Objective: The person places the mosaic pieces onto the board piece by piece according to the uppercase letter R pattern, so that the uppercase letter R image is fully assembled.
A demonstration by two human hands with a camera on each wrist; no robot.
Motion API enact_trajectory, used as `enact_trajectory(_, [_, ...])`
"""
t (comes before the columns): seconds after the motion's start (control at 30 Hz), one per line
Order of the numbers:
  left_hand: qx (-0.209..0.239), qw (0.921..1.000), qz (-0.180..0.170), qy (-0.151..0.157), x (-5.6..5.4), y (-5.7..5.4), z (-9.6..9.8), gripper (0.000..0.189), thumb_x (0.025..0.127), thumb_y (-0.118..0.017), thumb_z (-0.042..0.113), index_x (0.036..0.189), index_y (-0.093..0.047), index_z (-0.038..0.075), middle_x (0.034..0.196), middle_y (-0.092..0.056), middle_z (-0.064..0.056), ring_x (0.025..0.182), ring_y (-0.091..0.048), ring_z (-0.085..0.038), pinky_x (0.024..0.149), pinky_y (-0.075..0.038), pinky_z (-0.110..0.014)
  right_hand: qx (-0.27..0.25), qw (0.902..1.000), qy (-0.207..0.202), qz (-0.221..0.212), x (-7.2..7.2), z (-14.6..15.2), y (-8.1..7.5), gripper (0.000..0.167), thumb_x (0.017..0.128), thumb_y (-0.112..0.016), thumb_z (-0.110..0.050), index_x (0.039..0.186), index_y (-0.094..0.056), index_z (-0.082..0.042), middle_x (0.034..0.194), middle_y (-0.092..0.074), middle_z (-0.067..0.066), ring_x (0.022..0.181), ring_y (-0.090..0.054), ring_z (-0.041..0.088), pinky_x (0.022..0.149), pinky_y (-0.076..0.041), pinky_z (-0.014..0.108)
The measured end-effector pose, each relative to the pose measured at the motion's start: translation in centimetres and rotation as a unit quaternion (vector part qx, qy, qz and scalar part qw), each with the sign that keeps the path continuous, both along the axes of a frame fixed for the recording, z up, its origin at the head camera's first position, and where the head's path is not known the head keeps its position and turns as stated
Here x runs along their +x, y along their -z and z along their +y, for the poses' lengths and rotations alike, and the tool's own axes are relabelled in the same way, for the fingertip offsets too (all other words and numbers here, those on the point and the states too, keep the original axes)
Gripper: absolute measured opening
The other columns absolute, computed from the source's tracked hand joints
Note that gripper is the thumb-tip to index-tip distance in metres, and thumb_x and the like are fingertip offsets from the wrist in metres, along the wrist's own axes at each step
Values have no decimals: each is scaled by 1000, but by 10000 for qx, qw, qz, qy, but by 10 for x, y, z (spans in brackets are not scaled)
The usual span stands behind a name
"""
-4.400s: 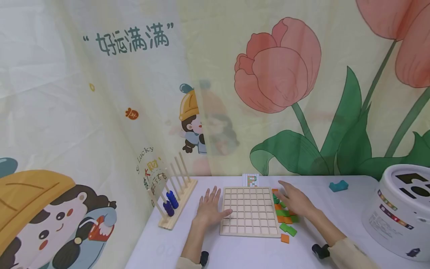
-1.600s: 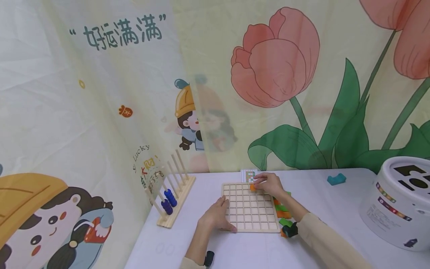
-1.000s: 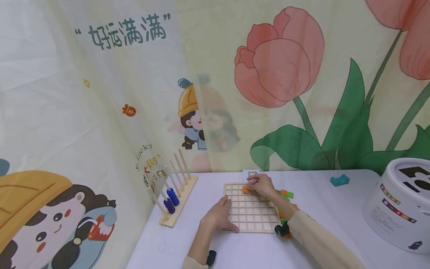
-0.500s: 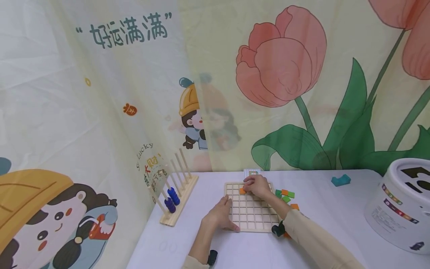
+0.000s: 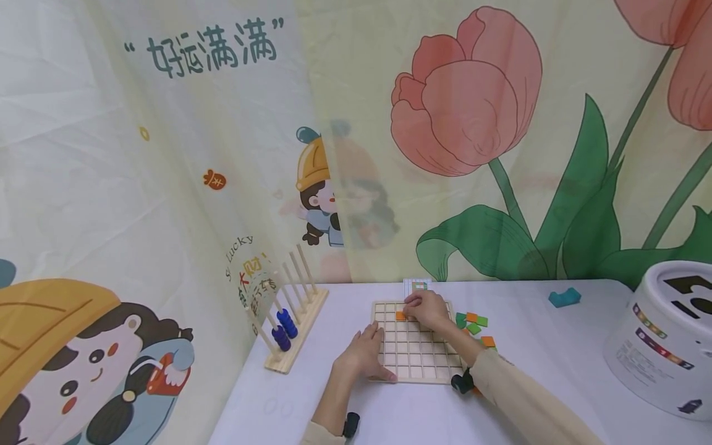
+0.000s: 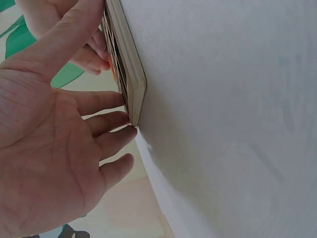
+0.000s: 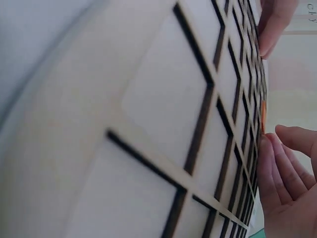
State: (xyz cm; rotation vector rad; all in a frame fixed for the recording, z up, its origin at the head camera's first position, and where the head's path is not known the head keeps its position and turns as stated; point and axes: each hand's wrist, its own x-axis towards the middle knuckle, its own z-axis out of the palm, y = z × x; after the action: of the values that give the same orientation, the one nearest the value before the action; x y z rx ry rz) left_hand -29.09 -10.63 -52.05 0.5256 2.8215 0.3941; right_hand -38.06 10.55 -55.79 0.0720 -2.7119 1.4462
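Note:
A wooden grid board lies on the table in front of me, marked off in small squares. In its upper left part sits one orange square tile, which also shows edge-on in the right wrist view. My right hand reaches over the far part of the board, fingertips down at the tile's right side, the thumb apart from the fingers. My left hand braces the board's left side: its extended fingers touch the edge and the thumb lies by the near left corner.
Loose orange and green tiles are scattered right of the board, partly behind my right forearm. A printed pattern card lies beyond the board. A bead-peg stand is at left, a white bucket at right, a teal piece farther back.
My right hand went from the loose tiles onto the board, and the orange tile moved leftward under its fingers. My left hand shifted nearer along the board's edge. The last half second shows little motion.

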Motion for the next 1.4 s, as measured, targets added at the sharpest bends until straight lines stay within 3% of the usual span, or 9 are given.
enact_trajectory(0.37, [39,10000,16,15,0,-1,1,116,67,-97,48,156,-42,-3,167,-33,-21,155,-31,-34,126,-27,-49,-285,9991,38,298,11,27,-11,23,92,-79,-16,111,-78,-5,86,-77,-1,75,-72,15,73,-59,34])
enact_trajectory(0.6, [117,9999,13,-22,1,-1,1,115,67,-98,46,156,-43,-3,167,-32,-21,155,-31,-34,126,-27,-49,-635,9977,53,234,20,50,-21,26,94,-76,-13,116,-75,2,90,-77,5,78,-75,29,68,-61,35])
enact_trajectory(0.93, [139,9999,8,-14,-1,3,1,116,66,-98,45,155,-43,-3,167,-32,-22,155,-30,-35,126,-27,-48,136,9985,286,443,29,84,-21,25,92,-77,-10,114,-76,1,95,-78,6,87,-74,23,69,-60,31])
enact_trajectory(1.2, [181,9998,-58,-43,-2,2,1,116,66,-99,45,156,-42,-3,167,-32,-22,155,-30,-35,126,-28,-48,122,9970,645,407,37,113,-17,38,94,-72,-7,130,-66,3,108,-76,16,99,-73,33,82,-63,44])
enact_trajectory(1.4, [224,9997,-101,-65,-1,2,0,116,66,-99,43,157,-41,-3,167,-31,-21,155,-30,-36,125,-29,-49,371,9957,841,107,48,126,-19,38,92,-67,-7,129,-65,5,113,-73,20,104,-70,37,91,-59,51])
